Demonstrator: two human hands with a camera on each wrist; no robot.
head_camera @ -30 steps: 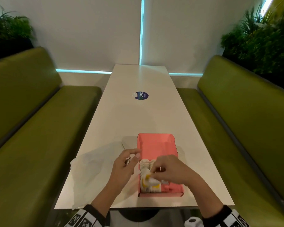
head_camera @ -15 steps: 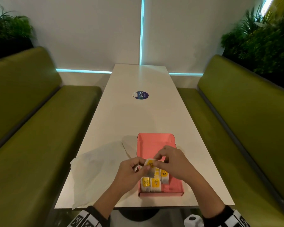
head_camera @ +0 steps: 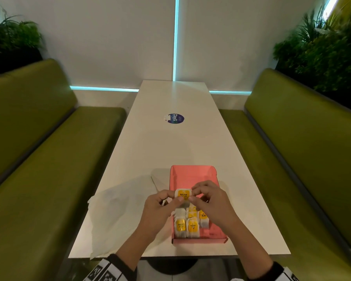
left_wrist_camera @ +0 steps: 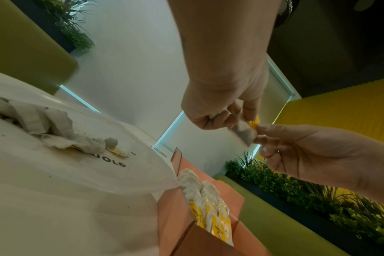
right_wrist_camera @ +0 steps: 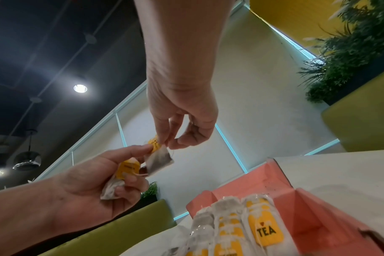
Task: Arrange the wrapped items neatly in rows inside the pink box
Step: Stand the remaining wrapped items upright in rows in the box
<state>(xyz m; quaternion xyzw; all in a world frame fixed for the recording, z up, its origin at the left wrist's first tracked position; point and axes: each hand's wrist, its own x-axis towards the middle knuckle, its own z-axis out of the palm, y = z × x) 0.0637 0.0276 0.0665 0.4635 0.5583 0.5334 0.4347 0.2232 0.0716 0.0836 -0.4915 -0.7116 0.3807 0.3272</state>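
The pink box point(head_camera: 193, 175) lies open on the white table point(head_camera: 170, 149), with several tea bags point(head_camera: 190, 226) with yellow tags lined up at its near end. Above the box's middle, my left hand point(head_camera: 164, 205) and right hand point(head_camera: 207, 199) each pinch one side of a tea bag point(head_camera: 183, 194) tagged "RELAX". In the right wrist view the left hand point(right_wrist_camera: 112, 173) also holds a second tea bag point(right_wrist_camera: 128, 170) in its curled fingers. The shared bag point(right_wrist_camera: 160, 159) hangs between both hands. The far half of the box is bare.
A white plastic bag point(head_camera: 122, 211) lies flat left of the box, with crumpled torn bags point(left_wrist_camera: 55, 131) on it. A round sticker point(head_camera: 175, 118) sits mid-table. Green benches point(head_camera: 39, 179) point(head_camera: 312, 169) flank the table. Its near edge is just below the box.
The hands rose from the rows at the box's near end. They now hold one tea bag between them above the box, its tag facing up.
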